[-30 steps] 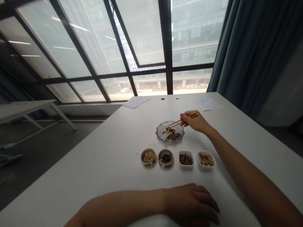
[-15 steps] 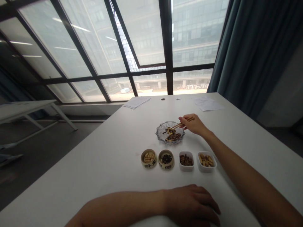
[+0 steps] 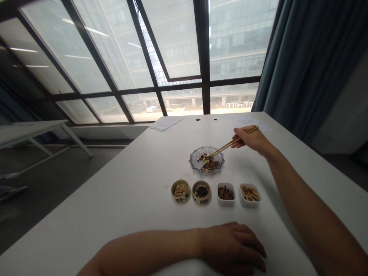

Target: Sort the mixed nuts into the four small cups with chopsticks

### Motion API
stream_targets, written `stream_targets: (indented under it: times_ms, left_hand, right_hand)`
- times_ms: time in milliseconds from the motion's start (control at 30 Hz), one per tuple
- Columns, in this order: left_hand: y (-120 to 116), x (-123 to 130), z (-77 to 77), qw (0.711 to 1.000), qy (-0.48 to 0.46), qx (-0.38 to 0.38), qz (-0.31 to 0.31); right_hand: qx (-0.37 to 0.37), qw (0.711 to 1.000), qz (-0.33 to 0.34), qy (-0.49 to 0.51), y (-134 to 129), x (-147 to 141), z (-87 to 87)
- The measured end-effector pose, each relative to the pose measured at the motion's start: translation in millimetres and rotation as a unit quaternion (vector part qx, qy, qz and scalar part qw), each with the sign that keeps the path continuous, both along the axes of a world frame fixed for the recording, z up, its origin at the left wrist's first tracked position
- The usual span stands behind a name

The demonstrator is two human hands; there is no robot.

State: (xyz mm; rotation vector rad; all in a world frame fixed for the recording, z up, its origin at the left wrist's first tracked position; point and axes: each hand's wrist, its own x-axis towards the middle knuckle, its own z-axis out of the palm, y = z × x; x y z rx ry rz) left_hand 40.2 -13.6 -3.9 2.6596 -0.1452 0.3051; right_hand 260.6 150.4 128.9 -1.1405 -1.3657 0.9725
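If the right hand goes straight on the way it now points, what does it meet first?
The chopsticks in the right hand would likely reach the glass dish first, at its rim or food; depth is unclear.

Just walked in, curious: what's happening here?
A person's right hand holds thin wooden chopsticks, their tips over a shallow patterned glass dish of mixed brown and dark food. The left hand rests on the white table. Two round ceramic bowls and two white square dishes of food stand in a row nearby.
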Motion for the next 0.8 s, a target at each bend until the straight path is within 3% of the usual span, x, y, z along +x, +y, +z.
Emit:
stream_targets:
  times_ms: [200, 300, 567, 800]
  left_hand:
    - [1.0, 1.1, 2.0, 1.000, 0.013, 0.001, 0.000]
    - [1.5, 1.9, 1.8, 1.000, 0.014, 0.000, -0.003]
    - [1.4, 2.7, 2.8, 1.000, 0.005, -0.005, -0.003]
    - [1.1, 1.7, 2.0, 1.000, -0.003, -0.003, -0.006]
  right_hand:
    - [-0.055, 0.987, 0.142, -0.057, -26.2, 61.5, 24.7]
    - [-0.068, 0.979, 0.174, -0.076, -35.0, 84.8, 29.2]
    - [-0.075, 0.979, 0.172, -0.075, -41.7, 123.9, 24.1]
    - [-0.065, 0.982, 0.165, -0.063, -41.2, 127.8, 23.0]
